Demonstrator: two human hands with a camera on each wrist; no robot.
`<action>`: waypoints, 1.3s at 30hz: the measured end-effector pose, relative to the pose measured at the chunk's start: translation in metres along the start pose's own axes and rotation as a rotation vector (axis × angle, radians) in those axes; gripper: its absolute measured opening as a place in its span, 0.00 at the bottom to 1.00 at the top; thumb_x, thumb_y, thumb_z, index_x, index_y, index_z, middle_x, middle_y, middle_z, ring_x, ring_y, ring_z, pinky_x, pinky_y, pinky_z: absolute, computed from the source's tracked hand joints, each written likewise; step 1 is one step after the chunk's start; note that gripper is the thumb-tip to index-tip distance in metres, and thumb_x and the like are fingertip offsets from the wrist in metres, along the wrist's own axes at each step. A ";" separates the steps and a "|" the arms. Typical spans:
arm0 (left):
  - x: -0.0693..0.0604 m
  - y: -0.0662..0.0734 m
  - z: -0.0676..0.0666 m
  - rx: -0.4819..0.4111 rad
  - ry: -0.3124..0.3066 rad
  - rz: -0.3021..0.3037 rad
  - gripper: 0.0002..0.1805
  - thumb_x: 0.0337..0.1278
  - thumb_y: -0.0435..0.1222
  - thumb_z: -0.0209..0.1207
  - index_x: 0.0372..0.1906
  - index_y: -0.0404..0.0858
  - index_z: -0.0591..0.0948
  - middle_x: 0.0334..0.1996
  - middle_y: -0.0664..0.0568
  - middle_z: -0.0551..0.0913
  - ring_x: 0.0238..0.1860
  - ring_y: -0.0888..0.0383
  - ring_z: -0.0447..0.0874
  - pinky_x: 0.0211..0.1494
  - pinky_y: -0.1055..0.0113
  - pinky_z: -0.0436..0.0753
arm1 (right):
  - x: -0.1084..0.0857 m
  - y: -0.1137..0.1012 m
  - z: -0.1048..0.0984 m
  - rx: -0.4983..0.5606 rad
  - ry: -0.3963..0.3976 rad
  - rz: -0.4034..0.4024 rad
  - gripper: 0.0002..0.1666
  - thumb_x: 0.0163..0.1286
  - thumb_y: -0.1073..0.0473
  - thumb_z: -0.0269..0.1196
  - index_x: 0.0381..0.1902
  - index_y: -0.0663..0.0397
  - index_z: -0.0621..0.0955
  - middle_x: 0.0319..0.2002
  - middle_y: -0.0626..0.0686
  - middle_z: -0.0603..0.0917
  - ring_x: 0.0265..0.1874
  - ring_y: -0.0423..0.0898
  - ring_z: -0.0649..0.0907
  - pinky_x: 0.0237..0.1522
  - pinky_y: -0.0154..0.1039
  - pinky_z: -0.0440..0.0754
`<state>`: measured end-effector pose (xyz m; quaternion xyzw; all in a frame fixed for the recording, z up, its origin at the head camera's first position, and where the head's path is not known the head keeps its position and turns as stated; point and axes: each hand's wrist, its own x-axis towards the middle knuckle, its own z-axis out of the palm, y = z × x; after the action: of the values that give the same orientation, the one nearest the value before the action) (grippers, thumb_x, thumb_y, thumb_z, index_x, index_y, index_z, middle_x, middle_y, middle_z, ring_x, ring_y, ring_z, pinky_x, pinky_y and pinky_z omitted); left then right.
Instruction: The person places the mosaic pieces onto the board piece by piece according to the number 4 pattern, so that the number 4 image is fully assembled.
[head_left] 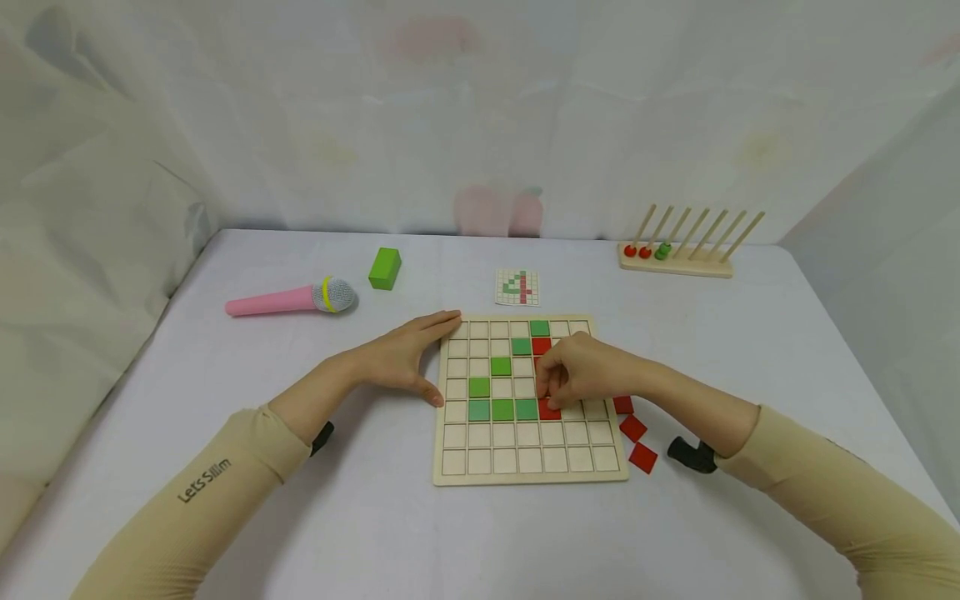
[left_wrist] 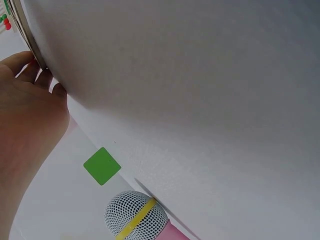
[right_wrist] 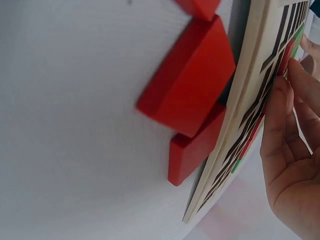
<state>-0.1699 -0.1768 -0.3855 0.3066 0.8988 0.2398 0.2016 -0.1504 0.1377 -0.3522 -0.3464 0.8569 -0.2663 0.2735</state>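
Note:
A square wooden grid board [head_left: 457, 461] lies flat on the table. Green tiles [head_left: 501, 367] form a slanting line and part of a row on it, and red tiles [head_left: 541, 346] stand in one column. My right hand [head_left: 588, 367] pinches a red tile [head_left: 550, 410] between thumb and fingertips, at the end of the green row; in the right wrist view the fingers [right_wrist: 295, 117] partly cover it. My left hand [head_left: 397, 357] rests along the board's left edge with thumb and fingers spread, holding no tile. Several loose red tiles [right_wrist: 192, 75] lie beside the board's right edge.
A small pattern card [head_left: 517, 287] lies behind the board. A pink microphone [head_left: 288, 300] and a green block [head_left: 385, 268] are at the back left. At the back right stands a wooden peg rack [head_left: 675, 265] with red and green beads.

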 end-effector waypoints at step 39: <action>0.000 -0.001 0.001 0.012 -0.006 -0.020 0.69 0.32 0.53 0.78 0.80 0.42 0.50 0.82 0.54 0.45 0.82 0.49 0.42 0.82 0.45 0.52 | -0.060 0.068 -0.034 0.034 0.082 0.118 0.07 0.58 0.57 0.73 0.34 0.44 0.85 0.28 0.43 0.85 0.29 0.38 0.81 0.36 0.31 0.82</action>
<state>-0.1702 -0.1776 -0.3869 0.2994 0.9027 0.2314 0.2050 -0.1670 0.2335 -0.3550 -0.2794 0.8817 -0.2781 0.2592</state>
